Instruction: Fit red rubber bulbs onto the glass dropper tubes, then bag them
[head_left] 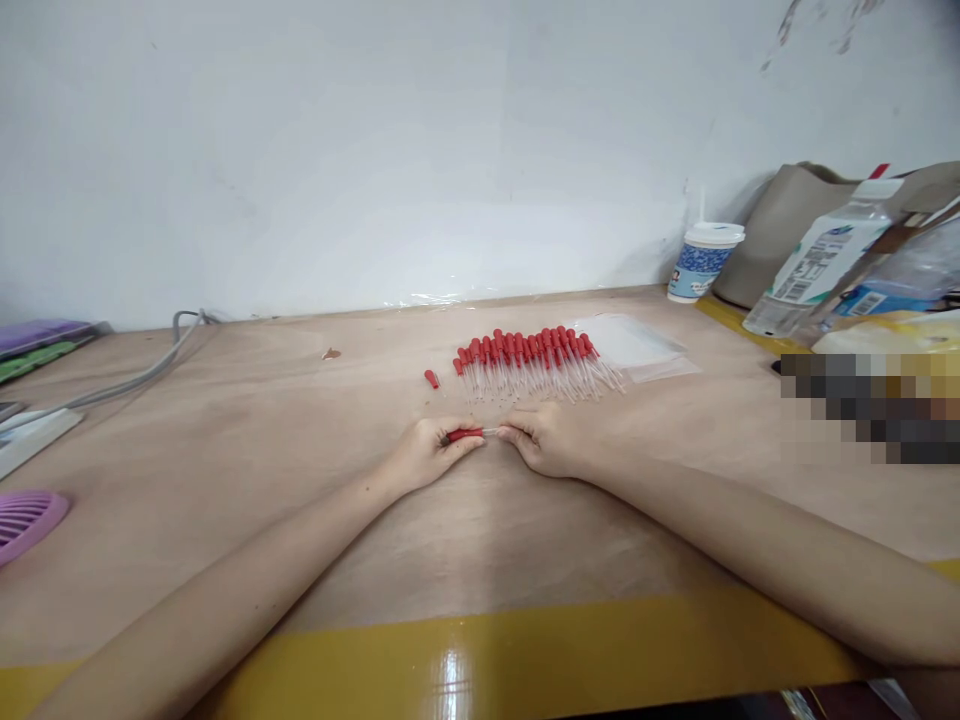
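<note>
My left hand (426, 456) is closed around a red rubber dropper bulb (466, 433), its dark end showing between thumb and fingers. My right hand (546, 440) pinches the clear dropper tube (491, 432), which meets the bulb in line, lying sideways just above the table. How deep the tube sits in the bulb is too small to tell. Beyond my hands lies a row of several droppers (517, 350), red bulbs at the far side and clear tubes pointing towards me. One red bulb (431, 379) rests apart, left of the row.
Flat clear plastic bags (637, 348) lie right of the row. A blue paper cup (703, 262), a bottle (821, 262) and a beige bag (784, 215) stand at the right. A grey cable (161, 365) and a pink round grille (34, 520) are on the left. Yellow tape (450, 655) covers the front edge.
</note>
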